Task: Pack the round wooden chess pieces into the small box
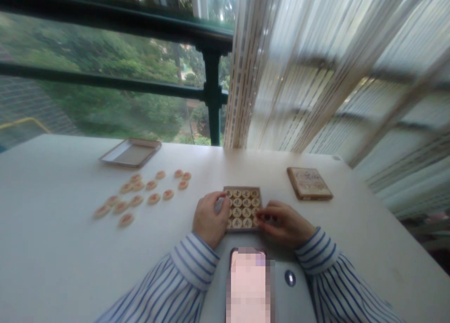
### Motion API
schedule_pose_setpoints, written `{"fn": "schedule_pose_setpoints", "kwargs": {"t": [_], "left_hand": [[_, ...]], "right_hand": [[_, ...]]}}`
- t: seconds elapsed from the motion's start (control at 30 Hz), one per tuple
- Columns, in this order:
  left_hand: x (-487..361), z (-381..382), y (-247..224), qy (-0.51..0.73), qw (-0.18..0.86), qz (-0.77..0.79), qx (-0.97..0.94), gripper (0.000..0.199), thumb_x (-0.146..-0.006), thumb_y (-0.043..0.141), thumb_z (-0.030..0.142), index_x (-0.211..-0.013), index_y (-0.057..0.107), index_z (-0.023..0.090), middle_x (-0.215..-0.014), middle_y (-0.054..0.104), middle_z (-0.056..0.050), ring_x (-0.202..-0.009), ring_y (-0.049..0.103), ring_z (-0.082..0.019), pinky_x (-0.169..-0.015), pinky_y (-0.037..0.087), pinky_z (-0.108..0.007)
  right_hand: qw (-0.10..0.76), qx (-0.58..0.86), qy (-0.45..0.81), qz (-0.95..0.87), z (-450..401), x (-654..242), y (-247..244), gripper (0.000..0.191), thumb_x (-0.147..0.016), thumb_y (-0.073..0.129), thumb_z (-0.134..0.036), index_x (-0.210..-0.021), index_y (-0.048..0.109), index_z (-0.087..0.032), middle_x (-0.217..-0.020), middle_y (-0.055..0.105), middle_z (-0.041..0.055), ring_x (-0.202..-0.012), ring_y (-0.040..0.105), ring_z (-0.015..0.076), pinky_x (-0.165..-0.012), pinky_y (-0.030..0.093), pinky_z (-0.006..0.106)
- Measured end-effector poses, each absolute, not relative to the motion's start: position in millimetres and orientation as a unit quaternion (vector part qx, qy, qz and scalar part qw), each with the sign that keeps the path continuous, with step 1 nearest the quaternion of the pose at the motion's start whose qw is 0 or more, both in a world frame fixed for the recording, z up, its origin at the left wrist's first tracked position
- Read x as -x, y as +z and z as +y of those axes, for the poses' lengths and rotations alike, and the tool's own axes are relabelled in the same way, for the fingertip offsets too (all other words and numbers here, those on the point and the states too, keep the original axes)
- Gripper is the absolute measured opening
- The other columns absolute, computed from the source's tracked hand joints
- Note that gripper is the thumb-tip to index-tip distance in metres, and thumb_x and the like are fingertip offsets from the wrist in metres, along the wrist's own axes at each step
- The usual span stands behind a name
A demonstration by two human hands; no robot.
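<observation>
On the tabletop (63, 266), the curled left hand (211, 218) and right hand (285, 223) are flanking a tray (242, 229) of discs (236, 212); their grip I cannot tell.

Box (242, 229): shallow, open-topped, lying flat; I touch it at both sides.
Discs (236, 212): pale, round, black-lettered, face up in four rows inside.

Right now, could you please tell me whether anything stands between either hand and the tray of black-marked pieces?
Nothing visible does: the left hand is at the left edge of the tray, the right hand at its right.
</observation>
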State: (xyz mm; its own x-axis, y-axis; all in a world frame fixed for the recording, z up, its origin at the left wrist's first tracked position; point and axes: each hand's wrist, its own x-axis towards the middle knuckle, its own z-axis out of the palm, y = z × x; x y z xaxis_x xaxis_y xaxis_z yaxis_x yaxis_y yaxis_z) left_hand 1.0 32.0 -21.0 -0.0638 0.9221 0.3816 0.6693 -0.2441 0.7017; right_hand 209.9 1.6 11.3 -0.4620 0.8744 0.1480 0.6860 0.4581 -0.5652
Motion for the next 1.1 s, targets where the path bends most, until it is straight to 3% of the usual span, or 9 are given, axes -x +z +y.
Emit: {"fn": "schedule_pose_setpoints", "kwargs": {"t": [1.1], "left_hand": [[-1.4, 32.3, -22.0, 0.423, 0.145, 0.595, -0.668, 0.024, -0.076, 0.048, 0.035, -0.087, 0.061, 0.017, -0.088, 0.064, -0.006, -0.085, 0.057, -0.020, -0.075, 0.045, -0.034]], "right_hand": [[0.209, 0.471, 0.223, -0.828, 2.7, -211.1, 10.0, 0.023, -0.075, 0.055, -0.028, -0.094, 0.063, -0.018, -0.074, 0.058, 0.0030, -0.062, 0.050, 0.0104, -0.059, 0.040, 0.023]]}}
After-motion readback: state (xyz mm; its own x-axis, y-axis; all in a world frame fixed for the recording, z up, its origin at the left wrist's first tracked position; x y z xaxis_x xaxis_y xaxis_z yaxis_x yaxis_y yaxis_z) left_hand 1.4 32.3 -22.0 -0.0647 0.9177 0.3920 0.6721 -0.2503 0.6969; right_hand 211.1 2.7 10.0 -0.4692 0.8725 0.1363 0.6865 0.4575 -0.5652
